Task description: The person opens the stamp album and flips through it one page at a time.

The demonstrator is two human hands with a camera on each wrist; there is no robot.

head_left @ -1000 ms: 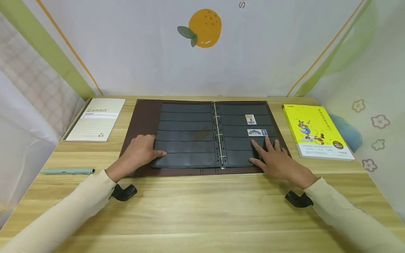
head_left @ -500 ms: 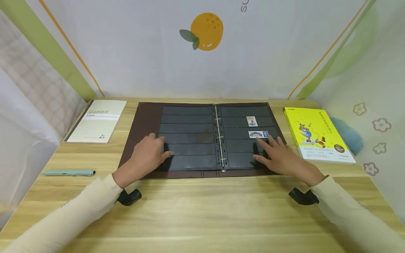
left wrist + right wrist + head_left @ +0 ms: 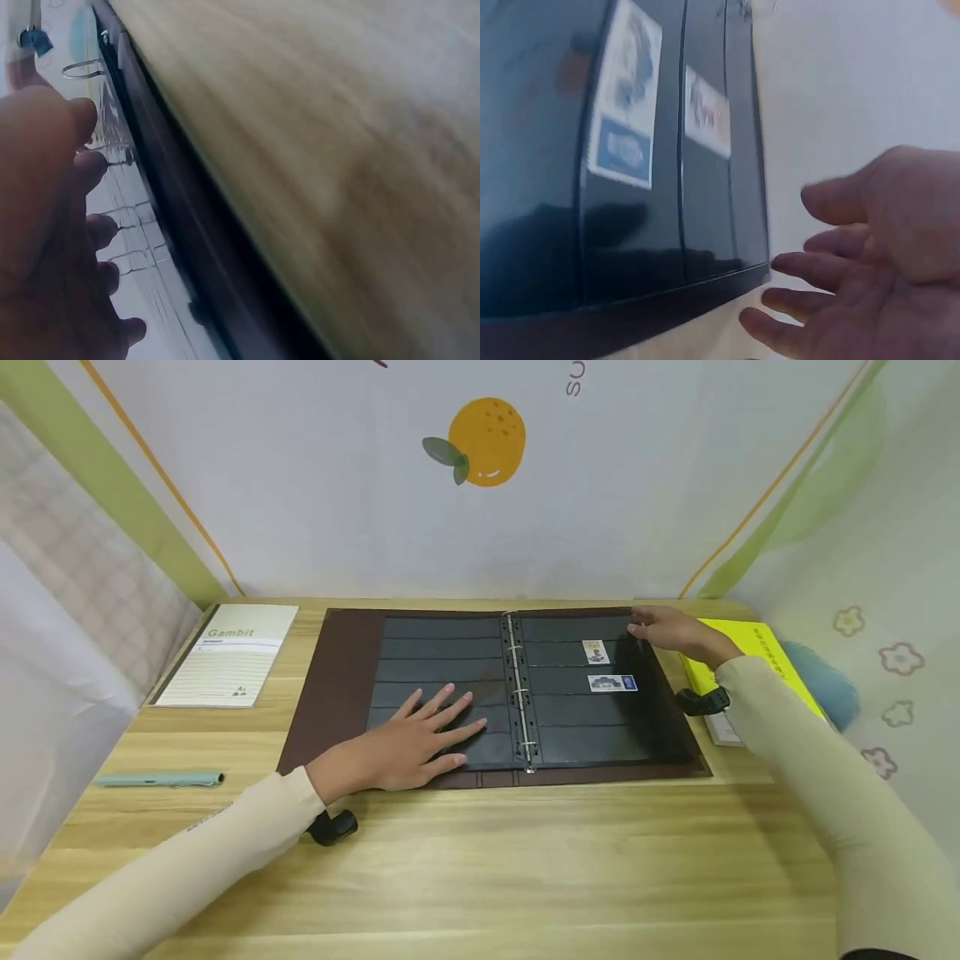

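Left hand (image 3: 408, 747) flat, fingers spread on glossy black binder page (image 3: 442, 693) — right hand (image 3: 675, 631) relaxed at its far corner.

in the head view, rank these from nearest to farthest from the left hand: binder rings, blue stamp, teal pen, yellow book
Measured from the left hand, flat on the album's left page:
1. Binder rings, just to its right along the spine.
2. Blue stamp, on the right page; teal pen, on the table to the left. Too close to call.
3. Yellow book, at the far right, partly behind the right forearm.
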